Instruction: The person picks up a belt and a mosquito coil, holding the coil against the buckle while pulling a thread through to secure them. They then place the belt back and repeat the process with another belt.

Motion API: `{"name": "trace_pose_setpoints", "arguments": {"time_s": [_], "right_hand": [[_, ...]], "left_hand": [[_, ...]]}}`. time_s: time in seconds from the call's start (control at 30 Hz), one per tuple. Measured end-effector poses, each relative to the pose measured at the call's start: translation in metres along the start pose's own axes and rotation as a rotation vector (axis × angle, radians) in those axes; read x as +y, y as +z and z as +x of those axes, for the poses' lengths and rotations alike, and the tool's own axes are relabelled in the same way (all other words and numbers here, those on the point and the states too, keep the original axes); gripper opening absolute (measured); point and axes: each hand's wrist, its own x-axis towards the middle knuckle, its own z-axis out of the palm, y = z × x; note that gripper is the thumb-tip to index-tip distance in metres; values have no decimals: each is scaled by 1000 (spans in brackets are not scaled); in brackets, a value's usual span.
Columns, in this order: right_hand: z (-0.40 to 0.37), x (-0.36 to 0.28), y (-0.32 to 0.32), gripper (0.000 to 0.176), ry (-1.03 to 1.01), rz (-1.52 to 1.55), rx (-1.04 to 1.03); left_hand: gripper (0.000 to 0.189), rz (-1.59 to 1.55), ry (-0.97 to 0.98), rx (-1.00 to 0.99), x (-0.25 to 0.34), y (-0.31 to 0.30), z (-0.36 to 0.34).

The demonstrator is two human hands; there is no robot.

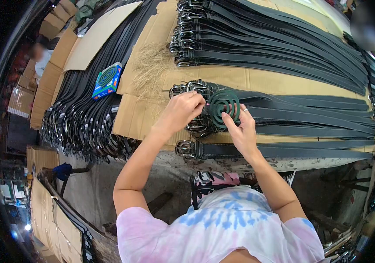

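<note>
A dark green mosquito coil (214, 109) is held up over the belts by my right hand (243, 130), its thumb on the front of the spiral and its fingers behind. A ring shows on one finger. My left hand (182, 108) is at the coil's left edge with thumb and fingers pinched together. A tiny pink spot shows by those fingertips, too small to name. Below both hands lie black belts (284, 116) with metal buckles, their buckle ends towards the left. Another belt (257, 150) lies along the near edge.
A blue and green box (107, 81) with a coil pictured on it rests on a large belt pile (82, 109) at the left. More belts (257, 39) lie at the back on cardboard (146, 116). Loose straw-like fibres (152, 65) are scattered there. A person (42, 59) is at far left.
</note>
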Motion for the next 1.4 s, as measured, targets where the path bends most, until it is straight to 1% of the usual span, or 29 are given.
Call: {"name": "trace_pose_setpoints", "arguments": {"time_s": [0.17, 0.27, 0.33, 0.43, 0.5, 0.53, 0.6, 0.63, 0.7, 0.73, 0.8, 0.87, 0.93, 0.97, 1.03, 1.1, 1.17, 1.23, 1.33, 1.4], "right_hand": [[1, -2, 2, 16, 69, 34, -9], [1, 1, 2, 16, 16, 0, -21], [2, 0, 3, 16, 22, 7, -20], [2, -1, 2, 16, 30, 19, -2], [1, -2, 0, 15, 32, 26, 12], [1, -2, -1, 15, 39, 46, 21], [-1, 4, -1, 14, 38, 87, 39], [-2, 7, 0, 14, 38, 89, 36], [-3, 9, 2, 14, 77, 164, 89], [-4, 8, 3, 14, 77, 167, 87], [-5, 7, 4, 13, 117, 225, 111], [-7, 4, 5, 13, 98, 214, 94], [-9, 6, 5, 15, 60, 186, 60], [-9, 3, 4, 15, 61, 185, 61], [-8, -5, 2, 16, -13, 58, -28], [-11, -5, 6, 17, -32, 65, -36], [-13, -7, 7, 19, -68, 9, -79], [-14, -7, 9, 20, -46, 5, -79], [-14, -5, 11, 20, -65, -29, -87], [-15, -6, 11, 20, -37, -35, -97]], "left_hand": [[10, -11, 6, 6, 0, 0, 0], [10, -4, 14, 17, 3, -1, 0], [10, -1, 12, 22, 4, -2, -1], [10, -78, -17, 54, 3, -2, -4], [12, 14, -190, 101, 2, -6, -9], [12, 16, -192, 100, 2, -10, -9], [15, 187, -6, 124, 4, -19, -10], [15, 189, -9, 124, 9, -22, -10], [18, 65, 103, -74, 21, -22, -14], [19, 89, 106, -122, 25, -19, -16], [17, 119, 128, -91, 19, -12, -21], [15, 148, 153, -58, 14, -5, -25], [9, 34, 49, 9, 11, -3, -29], [9, 33, 50, 9, 9, -2, -29], [7, -174, -134, 111, 7, 0, -30], [7, -193, -170, 122, 7, -2, -31], [9, -215, -204, 131, 8, -2, -31], [10, -251, -284, 144, 12, -3, -30], [9, -243, -275, 142, 14, -4, -31], [9, -235, -270, 141, 15, -5, -30]]}}
